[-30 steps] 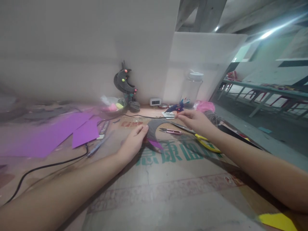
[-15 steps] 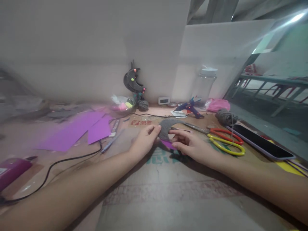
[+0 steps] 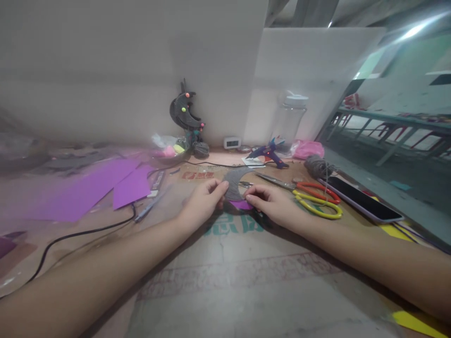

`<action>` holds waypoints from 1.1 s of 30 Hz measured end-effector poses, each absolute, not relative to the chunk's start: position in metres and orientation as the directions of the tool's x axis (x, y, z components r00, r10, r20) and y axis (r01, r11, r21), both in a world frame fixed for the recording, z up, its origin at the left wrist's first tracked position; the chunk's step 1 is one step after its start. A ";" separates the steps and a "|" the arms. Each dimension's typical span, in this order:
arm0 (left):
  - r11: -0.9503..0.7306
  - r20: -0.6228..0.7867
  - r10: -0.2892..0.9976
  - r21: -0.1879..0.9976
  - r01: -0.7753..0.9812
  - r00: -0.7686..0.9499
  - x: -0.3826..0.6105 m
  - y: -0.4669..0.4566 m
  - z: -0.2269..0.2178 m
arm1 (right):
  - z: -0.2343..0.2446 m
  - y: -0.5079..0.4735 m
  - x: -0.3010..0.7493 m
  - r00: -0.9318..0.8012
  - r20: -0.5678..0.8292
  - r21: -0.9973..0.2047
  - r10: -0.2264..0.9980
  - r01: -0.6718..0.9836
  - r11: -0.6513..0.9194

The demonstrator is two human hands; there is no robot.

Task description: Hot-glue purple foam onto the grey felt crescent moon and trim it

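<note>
Between my hands is a crescent moon shape (image 3: 234, 183) covered in grey yarn, with a purple part (image 3: 241, 204) showing at its lower end. My left hand (image 3: 207, 197) pinches its left edge between thumb and fingers. The thumb and fingers of my right hand (image 3: 267, 202) are closed on the lower right tip, by the purple part. Just right of the crescent lie scissors (image 3: 313, 190) with red and yellow handles, blades pointing towards it. Behind, a blue hot glue gun (image 3: 269, 153) stands with a small red light showing.
At the back, a dark crescent ornament (image 3: 183, 112) with coloured balls stands near a white clock (image 3: 232, 142) and a clear bottle (image 3: 291, 117). Purple sheets (image 3: 88, 188) and a pen (image 3: 148, 209) lie left. Right are grey yarn (image 3: 319, 166) and a phone (image 3: 362, 199). A black cable (image 3: 88, 234) crosses the left side.
My right fingers, looser and more apart before, are now closed on the crescent's lower tip. The view has shifted, so things appear further left.
</note>
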State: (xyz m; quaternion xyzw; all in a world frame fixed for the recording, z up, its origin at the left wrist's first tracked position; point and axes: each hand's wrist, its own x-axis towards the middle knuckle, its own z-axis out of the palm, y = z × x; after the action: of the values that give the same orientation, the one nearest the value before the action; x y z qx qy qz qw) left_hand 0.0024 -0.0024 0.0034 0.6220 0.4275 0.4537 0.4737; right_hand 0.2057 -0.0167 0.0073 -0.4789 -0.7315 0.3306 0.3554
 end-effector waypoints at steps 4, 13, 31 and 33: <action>-0.157 0.138 0.961 0.986 0.061 0.240 0.003 -0.002 0.001 | 0.006 -0.015 0.206 -0.254 0.186 -0.860 0.949 0.425 0.283; -0.014 0.030 0.978 0.997 -0.080 0.207 0.005 -0.003 0.005 | 0.006 -0.015 0.210 -0.156 0.220 -0.918 0.963 0.300 0.258; -0.135 0.157 0.978 0.979 -0.155 0.138 0.004 0.002 -0.001 | 0.001 -0.014 0.210 -0.226 0.245 -0.825 0.943 0.463 0.325; -0.150 0.170 0.976 0.979 -0.141 0.138 0.003 0.003 -0.003 | 0.002 -0.015 0.210 -0.256 0.211 -0.829 0.943 0.465 0.311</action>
State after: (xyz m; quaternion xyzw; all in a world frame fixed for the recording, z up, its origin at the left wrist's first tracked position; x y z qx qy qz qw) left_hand 0.0034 0.0032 -0.0029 0.5412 0.3856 0.5313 0.5255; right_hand 0.2096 -0.0151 0.0017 -0.4877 -0.7221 0.3264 0.3662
